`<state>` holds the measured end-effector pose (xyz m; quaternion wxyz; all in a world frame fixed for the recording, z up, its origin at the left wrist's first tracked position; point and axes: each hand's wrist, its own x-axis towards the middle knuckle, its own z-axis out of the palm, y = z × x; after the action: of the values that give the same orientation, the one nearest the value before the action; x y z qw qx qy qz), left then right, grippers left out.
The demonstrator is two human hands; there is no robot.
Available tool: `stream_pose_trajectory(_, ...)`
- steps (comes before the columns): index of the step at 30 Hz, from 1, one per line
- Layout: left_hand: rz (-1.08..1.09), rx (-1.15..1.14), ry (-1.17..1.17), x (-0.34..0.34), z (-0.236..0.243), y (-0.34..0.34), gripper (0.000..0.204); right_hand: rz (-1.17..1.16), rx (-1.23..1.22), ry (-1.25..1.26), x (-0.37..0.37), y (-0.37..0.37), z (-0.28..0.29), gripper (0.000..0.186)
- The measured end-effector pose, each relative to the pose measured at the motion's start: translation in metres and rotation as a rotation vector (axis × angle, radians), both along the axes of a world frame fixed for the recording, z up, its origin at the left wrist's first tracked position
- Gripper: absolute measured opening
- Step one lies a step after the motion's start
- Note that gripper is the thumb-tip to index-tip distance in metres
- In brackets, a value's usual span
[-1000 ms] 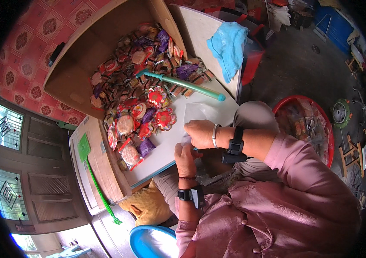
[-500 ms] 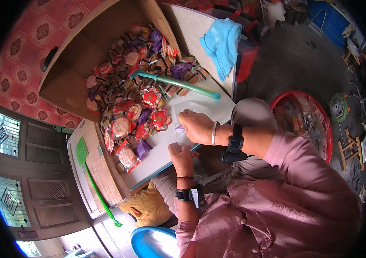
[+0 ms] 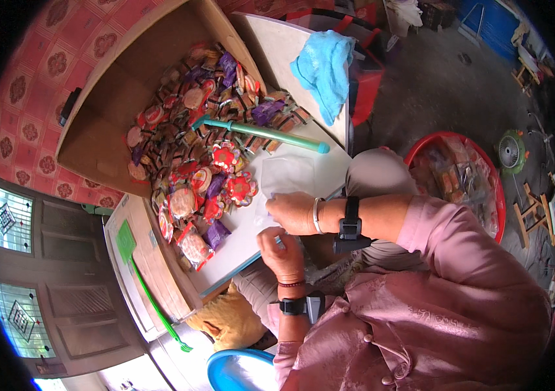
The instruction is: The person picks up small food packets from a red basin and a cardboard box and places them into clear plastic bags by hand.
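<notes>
A clear plastic bag (image 3: 286,174) lies over the near right part of the white tabletop (image 3: 241,229). My right hand (image 3: 294,212) is closed on its near end, fingers pinched together. Just below it, my left hand (image 3: 281,255) is curled closed at the bag's lower edge; the exact grip is partly hidden. To the left of my hands rises a heap of small wrapped snacks (image 3: 189,133), with red flower-shaped packs (image 3: 241,189), purple packets (image 3: 215,233) and a clear pack of pale round pieces (image 3: 193,247). A green tube-shaped tool (image 3: 271,133) rests across the heap.
A large cardboard box (image 3: 105,124) opens toward the heap. A light blue cloth (image 3: 325,68) hangs over a board at the back. Packed bags fill a red basin (image 3: 500,195) on the floor at right. A green fly swatter (image 3: 126,244) lies at left; a blue basin (image 3: 220,368) stands below.
My hands have shifted slightly, the right one lower and closer to my body. More of the plastic bag shows spread beyond it. The whole view has turned a little.
</notes>
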<state>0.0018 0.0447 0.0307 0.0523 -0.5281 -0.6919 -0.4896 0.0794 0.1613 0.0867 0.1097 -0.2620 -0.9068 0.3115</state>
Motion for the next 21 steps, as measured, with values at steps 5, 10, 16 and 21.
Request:
stream_pose_trajectory(5,-0.040,-0.142,-0.067,0.007,-0.013,0.010,0.014,0.040,0.106,-0.032,-0.004,-0.004,0.000,0.019)
stream_pose_trajectory(10,-0.127,-0.362,0.177,-0.007,-0.015,0.014,0.018,0.009,0.068,0.027,-0.005,-0.006,0.003,0.019)
stream_pose_trajectory(16,-0.091,-0.338,0.305,-0.005,-0.009,0.019,0.017,-0.032,0.073,0.050,-0.004,-0.008,0.004,0.019)
stream_pose_trajectory(21,-0.158,-0.453,0.297,-0.012,-0.008,0.022,0.017,-0.045,0.062,0.061,-0.005,-0.008,0.005,0.020)
